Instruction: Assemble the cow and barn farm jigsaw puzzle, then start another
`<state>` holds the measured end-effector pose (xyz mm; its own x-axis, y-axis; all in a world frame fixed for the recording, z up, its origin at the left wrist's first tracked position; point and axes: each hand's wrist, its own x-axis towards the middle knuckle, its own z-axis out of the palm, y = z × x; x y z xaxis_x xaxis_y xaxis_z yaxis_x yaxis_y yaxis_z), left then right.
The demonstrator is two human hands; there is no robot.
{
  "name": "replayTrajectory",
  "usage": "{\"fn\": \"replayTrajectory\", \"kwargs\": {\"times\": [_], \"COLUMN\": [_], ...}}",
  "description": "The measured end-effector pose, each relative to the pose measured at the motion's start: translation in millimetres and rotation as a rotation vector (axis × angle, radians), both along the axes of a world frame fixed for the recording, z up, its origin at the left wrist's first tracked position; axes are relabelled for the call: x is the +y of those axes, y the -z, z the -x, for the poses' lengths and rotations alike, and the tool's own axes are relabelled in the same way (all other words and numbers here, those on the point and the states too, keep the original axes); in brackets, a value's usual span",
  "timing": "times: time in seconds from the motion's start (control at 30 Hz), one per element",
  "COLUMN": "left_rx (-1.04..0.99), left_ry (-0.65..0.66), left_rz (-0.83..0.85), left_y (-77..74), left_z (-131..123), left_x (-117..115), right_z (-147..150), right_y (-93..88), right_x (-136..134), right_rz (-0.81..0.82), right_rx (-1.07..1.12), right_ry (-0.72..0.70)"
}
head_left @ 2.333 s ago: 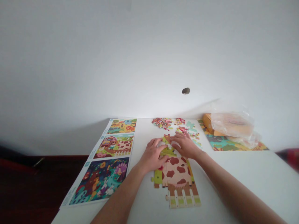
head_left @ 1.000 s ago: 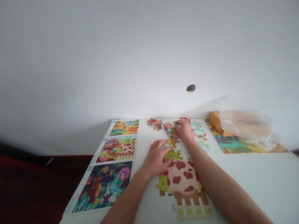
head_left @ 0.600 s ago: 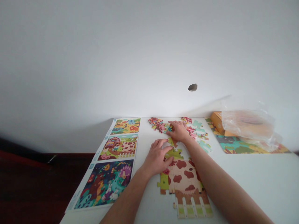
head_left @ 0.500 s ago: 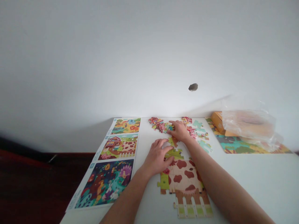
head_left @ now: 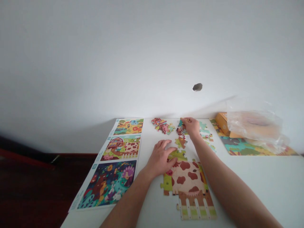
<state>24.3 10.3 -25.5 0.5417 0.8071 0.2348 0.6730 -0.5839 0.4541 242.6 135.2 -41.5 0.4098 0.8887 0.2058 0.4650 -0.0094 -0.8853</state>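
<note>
A partly joined cow puzzle [head_left: 187,183] lies on the white table [head_left: 261,186] in front of me. My left hand [head_left: 159,157] rests flat on its upper left edge, fingers spread. My right hand [head_left: 192,126] is stretched to the far edge of the table, fingers curled on loose pieces [head_left: 180,129] there; whether it grips one I cannot see. Another heap of loose pieces [head_left: 163,124] lies to the left of that hand. A single brown and green piece [head_left: 180,142] sits between my hands.
A sheet with three printed pictures [head_left: 116,158] lies along the table's left side. At the far right an orange box [head_left: 222,122] under a clear plastic bag [head_left: 255,125] sits on a finished colourful puzzle [head_left: 239,147]. A white wall stands behind the table.
My right hand left the cow puzzle, reached to the loose pieces at the back and shifted right among them. My left hand stayed on the puzzle's upper left edge.
</note>
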Motion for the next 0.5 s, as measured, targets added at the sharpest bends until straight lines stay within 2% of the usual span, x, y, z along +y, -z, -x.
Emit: {"fn": "replayTrajectory", "kwargs": {"times": [0.17,0.37,0.5], "left_rx": [-0.002,-0.003,0.005], "left_ry": [-0.004,-0.005,-0.01], "left_rz": [0.008,0.009,0.009], "left_y": [-1.0,-1.8,-1.9], "left_z": [0,0,-1], "left_x": [0,0,0], "right_z": [1,19,18], "right_y": [-11.0,-17.2,-19.2], "right_x": [-5,-16,-19], "right_rz": [0.022,0.087,0.214], "right_rx": [-0.188,-0.437,-0.672], "right_ry": [0.054,-0.2,-0.248]}}
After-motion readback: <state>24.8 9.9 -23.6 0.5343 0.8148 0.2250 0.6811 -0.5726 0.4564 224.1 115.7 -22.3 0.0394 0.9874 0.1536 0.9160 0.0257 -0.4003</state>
